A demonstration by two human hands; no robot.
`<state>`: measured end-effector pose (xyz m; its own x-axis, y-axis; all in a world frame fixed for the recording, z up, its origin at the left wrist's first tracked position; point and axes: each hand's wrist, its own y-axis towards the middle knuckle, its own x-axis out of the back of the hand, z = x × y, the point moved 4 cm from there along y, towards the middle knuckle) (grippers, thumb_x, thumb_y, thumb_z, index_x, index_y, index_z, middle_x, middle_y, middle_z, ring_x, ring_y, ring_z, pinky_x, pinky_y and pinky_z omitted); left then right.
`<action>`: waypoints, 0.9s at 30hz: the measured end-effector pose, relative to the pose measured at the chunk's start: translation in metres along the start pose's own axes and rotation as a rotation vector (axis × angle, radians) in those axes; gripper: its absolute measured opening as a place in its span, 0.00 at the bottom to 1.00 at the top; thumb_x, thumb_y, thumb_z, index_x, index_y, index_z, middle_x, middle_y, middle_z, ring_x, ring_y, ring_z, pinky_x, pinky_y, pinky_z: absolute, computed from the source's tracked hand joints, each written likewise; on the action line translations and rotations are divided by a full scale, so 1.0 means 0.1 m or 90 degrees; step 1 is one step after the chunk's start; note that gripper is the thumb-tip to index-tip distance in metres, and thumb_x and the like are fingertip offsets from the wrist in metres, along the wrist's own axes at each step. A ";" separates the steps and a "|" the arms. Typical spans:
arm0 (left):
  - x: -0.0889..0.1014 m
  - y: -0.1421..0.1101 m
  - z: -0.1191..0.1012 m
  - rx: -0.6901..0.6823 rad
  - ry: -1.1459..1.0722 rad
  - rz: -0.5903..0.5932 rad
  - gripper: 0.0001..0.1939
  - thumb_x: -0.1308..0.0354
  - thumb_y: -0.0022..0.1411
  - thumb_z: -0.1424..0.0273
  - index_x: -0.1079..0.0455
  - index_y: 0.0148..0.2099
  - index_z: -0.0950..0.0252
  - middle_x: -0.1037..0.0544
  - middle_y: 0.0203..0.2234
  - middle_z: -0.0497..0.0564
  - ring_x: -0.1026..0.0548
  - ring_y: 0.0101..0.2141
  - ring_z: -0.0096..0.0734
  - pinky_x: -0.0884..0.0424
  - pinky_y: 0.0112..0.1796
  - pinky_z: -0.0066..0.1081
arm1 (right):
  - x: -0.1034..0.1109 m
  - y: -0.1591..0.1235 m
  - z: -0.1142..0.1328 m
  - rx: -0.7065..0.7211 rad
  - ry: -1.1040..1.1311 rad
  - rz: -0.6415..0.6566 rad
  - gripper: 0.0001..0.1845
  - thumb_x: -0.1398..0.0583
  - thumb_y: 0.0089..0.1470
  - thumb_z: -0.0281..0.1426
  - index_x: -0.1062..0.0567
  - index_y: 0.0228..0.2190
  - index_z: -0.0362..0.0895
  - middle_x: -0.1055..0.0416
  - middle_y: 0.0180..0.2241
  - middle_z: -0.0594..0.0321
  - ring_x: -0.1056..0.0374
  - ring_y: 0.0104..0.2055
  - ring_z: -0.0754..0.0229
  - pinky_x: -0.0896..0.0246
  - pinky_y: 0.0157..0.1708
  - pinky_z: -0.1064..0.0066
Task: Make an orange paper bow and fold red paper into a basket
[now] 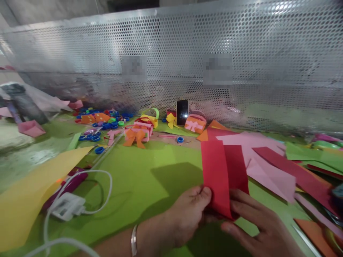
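Observation:
A sheet of red paper (215, 171) is folded into two upright panels that meet in a V. My left hand (191, 214) pinches its lower left part, thumb on the front face and fingers hidden behind. At the lower right, my right hand (257, 221) rests its fingertips against the right panel. Its thumb stands apart from the fingers, below the paper's bottom edge. The paper is held above a green sheet (128, 160) that covers the table. A silver bracelet (134, 240) circles my left wrist.
Left lie a yellow sheet (34, 189), a purple glue gun (71, 184) and a white plug (68, 206) with a looping cable. Paper baskets (139, 130), blue rings (111, 125) and a phone (182, 112) stand before a perforated metal panel (171, 43). Pink sheets (268, 171) lie right.

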<state>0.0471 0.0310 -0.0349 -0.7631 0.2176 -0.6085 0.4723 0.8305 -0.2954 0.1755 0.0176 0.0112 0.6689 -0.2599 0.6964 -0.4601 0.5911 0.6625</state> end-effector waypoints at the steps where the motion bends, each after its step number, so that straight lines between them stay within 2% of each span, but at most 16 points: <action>1: 0.00 0.00 0.01 -0.009 0.016 0.010 0.21 0.41 0.58 0.55 0.27 0.40 0.71 0.22 0.32 0.57 0.25 0.31 0.31 0.31 0.35 0.32 | -0.03 -0.01 0.00 -0.012 0.018 0.024 0.16 0.43 0.58 0.40 0.20 0.30 0.43 0.22 0.32 0.53 0.24 0.34 0.60 0.27 0.32 0.81; 4: -0.01 0.00 0.00 -0.008 0.025 0.017 0.26 0.35 0.49 0.51 0.27 0.38 0.69 0.22 0.32 0.55 0.25 0.31 0.30 0.30 0.38 0.34 | -0.05 0.00 -0.01 -0.054 0.051 0.037 0.14 0.43 0.59 0.35 0.20 0.30 0.44 0.23 0.32 0.56 0.24 0.34 0.62 0.28 0.32 0.82; 7: -0.03 0.00 -0.01 0.026 -0.019 -0.004 0.29 0.29 0.39 0.53 0.26 0.38 0.69 0.22 0.30 0.53 0.26 0.29 0.27 0.30 0.39 0.33 | -0.01 0.01 -0.02 -0.068 0.037 -0.011 0.16 0.44 0.59 0.36 0.20 0.27 0.45 0.22 0.30 0.58 0.24 0.32 0.62 0.29 0.30 0.84; 10: -0.05 0.01 -0.03 0.032 -0.047 -0.008 0.29 0.26 0.33 0.56 0.25 0.36 0.69 0.23 0.29 0.52 0.27 0.28 0.26 0.30 0.40 0.33 | -0.01 -0.02 -0.05 -0.066 0.035 0.023 0.14 0.44 0.59 0.35 0.20 0.28 0.46 0.22 0.32 0.59 0.24 0.33 0.62 0.29 0.31 0.84; 14: -0.03 0.02 0.02 0.041 -0.021 -0.003 0.24 0.28 0.36 0.55 0.27 0.29 0.69 0.25 0.24 0.50 0.28 0.26 0.26 0.30 0.37 0.32 | -0.08 -0.12 -0.11 -0.051 0.048 0.086 0.09 0.42 0.57 0.33 0.21 0.31 0.47 0.23 0.38 0.58 0.24 0.37 0.61 0.28 0.34 0.81; 20: 0.02 0.03 0.04 0.050 -0.023 -0.030 0.16 0.33 0.46 0.61 0.28 0.29 0.69 0.26 0.23 0.50 0.28 0.25 0.26 0.29 0.38 0.35 | -0.03 -0.09 -0.09 -0.035 -0.017 0.001 0.09 0.44 0.58 0.32 0.25 0.28 0.48 0.24 0.30 0.61 0.25 0.31 0.62 0.29 0.30 0.81; 23: -0.02 0.01 0.02 0.054 -0.015 -0.006 0.14 0.35 0.50 0.62 0.27 0.30 0.70 0.25 0.22 0.52 0.27 0.25 0.29 0.29 0.40 0.38 | -0.01 -0.07 -0.09 -0.038 0.000 -0.012 0.08 0.43 0.56 0.33 0.26 0.27 0.48 0.23 0.30 0.63 0.25 0.31 0.62 0.28 0.30 0.80; 27: -0.05 0.01 -0.01 0.047 -0.028 0.009 0.13 0.37 0.51 0.63 0.26 0.32 0.71 0.22 0.26 0.57 0.23 0.30 0.36 0.28 0.40 0.39 | 0.00 -0.14 -0.18 -0.146 0.041 -0.006 0.06 0.41 0.55 0.35 0.24 0.31 0.48 0.22 0.29 0.65 0.25 0.28 0.61 0.28 0.28 0.79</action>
<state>0.0511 0.0308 -0.0314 -0.7363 0.2049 -0.6449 0.5157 0.7870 -0.3387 0.1928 0.0233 -0.0034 0.7115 -0.2222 0.6666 -0.3134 0.7487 0.5841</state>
